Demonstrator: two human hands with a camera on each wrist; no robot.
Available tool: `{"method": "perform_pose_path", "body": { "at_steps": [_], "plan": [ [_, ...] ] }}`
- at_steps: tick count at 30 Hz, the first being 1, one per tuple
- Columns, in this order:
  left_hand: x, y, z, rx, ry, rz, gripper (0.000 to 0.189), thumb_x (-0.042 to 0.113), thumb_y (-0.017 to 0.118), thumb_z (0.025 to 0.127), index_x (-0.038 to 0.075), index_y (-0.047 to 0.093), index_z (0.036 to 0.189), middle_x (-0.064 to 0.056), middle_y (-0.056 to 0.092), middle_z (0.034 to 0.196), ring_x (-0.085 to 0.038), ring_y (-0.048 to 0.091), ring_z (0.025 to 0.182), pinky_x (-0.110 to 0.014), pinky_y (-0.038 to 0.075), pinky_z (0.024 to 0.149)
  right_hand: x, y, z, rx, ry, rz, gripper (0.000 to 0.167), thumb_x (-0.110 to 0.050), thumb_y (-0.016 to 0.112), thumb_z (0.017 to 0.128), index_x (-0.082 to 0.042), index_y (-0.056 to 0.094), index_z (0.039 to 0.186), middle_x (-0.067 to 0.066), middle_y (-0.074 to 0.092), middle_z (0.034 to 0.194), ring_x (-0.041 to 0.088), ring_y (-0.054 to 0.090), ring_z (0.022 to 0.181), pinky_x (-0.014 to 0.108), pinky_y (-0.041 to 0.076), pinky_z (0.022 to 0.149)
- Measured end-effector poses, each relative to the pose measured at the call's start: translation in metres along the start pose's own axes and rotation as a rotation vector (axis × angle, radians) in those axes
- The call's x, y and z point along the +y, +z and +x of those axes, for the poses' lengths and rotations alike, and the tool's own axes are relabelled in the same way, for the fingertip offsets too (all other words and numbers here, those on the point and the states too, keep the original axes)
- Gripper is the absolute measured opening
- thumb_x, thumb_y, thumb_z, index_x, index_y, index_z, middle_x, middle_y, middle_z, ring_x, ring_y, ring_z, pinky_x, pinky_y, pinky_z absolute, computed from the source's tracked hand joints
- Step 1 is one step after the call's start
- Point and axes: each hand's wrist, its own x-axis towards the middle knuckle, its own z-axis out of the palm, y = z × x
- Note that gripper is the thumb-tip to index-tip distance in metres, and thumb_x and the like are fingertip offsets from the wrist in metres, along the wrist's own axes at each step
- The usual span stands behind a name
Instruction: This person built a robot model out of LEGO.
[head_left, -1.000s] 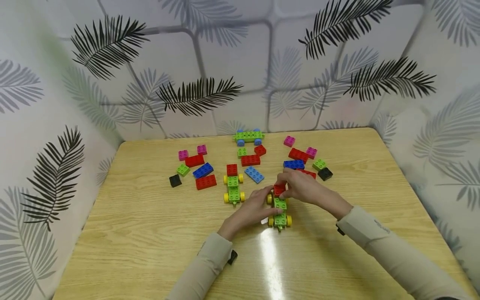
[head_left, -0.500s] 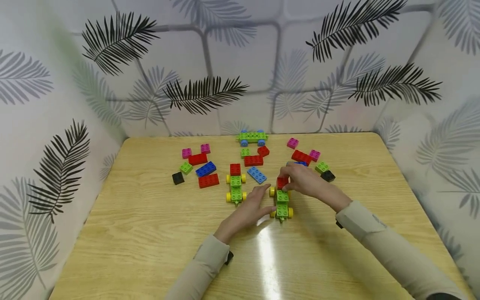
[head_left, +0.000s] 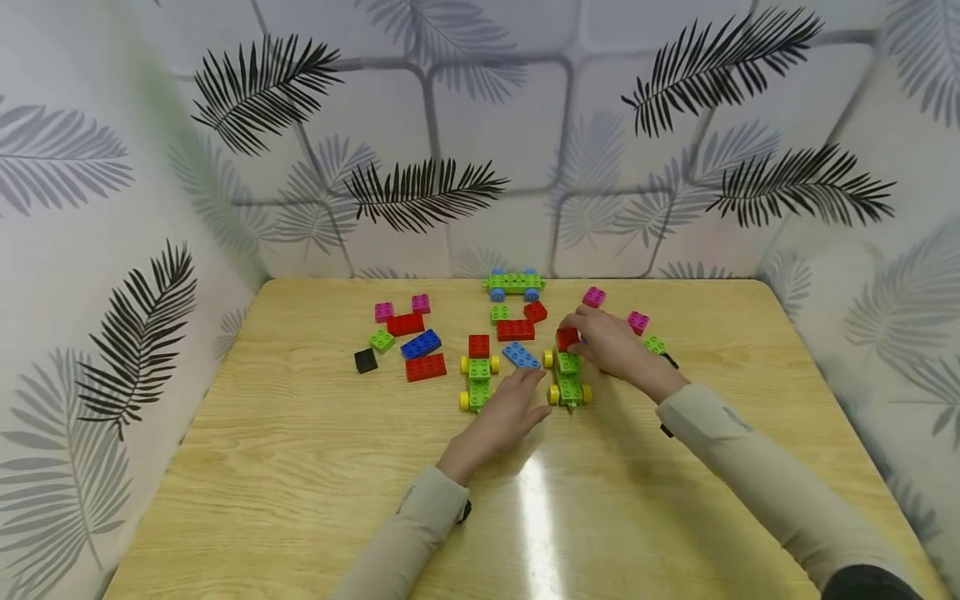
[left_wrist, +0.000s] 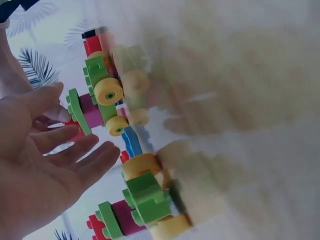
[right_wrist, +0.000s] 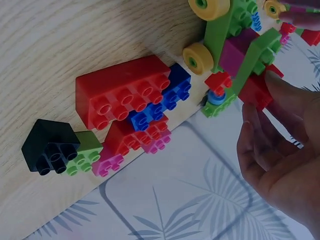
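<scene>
My right hand (head_left: pixel 611 346) pinches the red brick (right_wrist: pixel 256 91) at the far end of the right-hand toy car (head_left: pixel 568 385). This car has a green base, yellow wheels, a purple brick (right_wrist: pixel 237 52) and a green brick stacked under the red one. My left hand (head_left: pixel 501 417) is between the two cars, its fingers extended and apart from the right-hand car. Partly behind the left hand in the head view stands a matching left-hand car (head_left: pixel 478 372), also topped with a red brick (head_left: pixel 478 346).
A green car base with blue wheels (head_left: pixel 514 284) stands at the table's back edge. Loose bricks lie in left and right groups, including a black brick (head_left: pixel 366 360) and a blue brick (head_left: pixel 421 343). A light blue brick (head_left: pixel 521 355) lies between the cars.
The right-hand car has moved away from me across the table, with my right hand on its red brick. My left hand, which was touching that car, has come off it.
</scene>
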Motion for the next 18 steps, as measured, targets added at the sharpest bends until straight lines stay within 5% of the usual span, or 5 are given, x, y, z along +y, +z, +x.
{"method": "perform_pose_path", "body": {
  "at_steps": [5,9,13,18],
  "plan": [
    [-0.005,0.006,0.018,0.036,-0.030,0.181,0.054,0.027,0.056,0.099,0.000,0.042,0.143,-0.016,0.037,0.149,-0.028,0.035,0.138,-0.037,0.032,0.110,0.005,0.006,0.007,0.030,0.012,-0.002,0.034,-0.008,0.073,0.085,-0.001,0.065,0.118,0.014,0.062,0.107,0.028,0.062,0.093,0.041,0.054,0.077],
    [-0.009,0.012,0.026,-0.005,-0.048,0.292,0.055,0.025,0.057,0.098,-0.003,0.041,0.143,-0.018,0.035,0.150,-0.029,0.033,0.139,-0.036,0.030,0.112,0.003,0.004,0.003,0.041,0.038,0.016,0.043,-0.010,0.071,0.088,0.000,0.059,0.128,0.018,0.059,0.122,0.034,0.060,0.106,0.046,0.051,0.084],
    [-0.004,0.010,0.023,-0.038,-0.023,0.404,0.052,0.024,0.058,0.098,-0.006,0.045,0.139,-0.020,0.040,0.146,-0.032,0.036,0.136,-0.037,0.029,0.112,0.004,-0.002,-0.011,0.104,0.052,0.027,0.044,-0.013,0.070,0.089,-0.001,0.058,0.130,0.020,0.057,0.127,0.036,0.059,0.107,0.048,0.052,0.079],
    [0.005,0.010,0.015,0.005,0.051,0.513,0.044,0.023,0.061,0.096,-0.006,0.057,0.128,-0.019,0.050,0.133,-0.033,0.046,0.127,-0.036,0.036,0.108,0.017,0.003,-0.038,0.135,0.117,0.070,0.039,-0.012,0.069,0.089,0.001,0.061,0.125,0.021,0.060,0.119,0.037,0.059,0.103,0.051,0.052,0.079]
  ]
}}
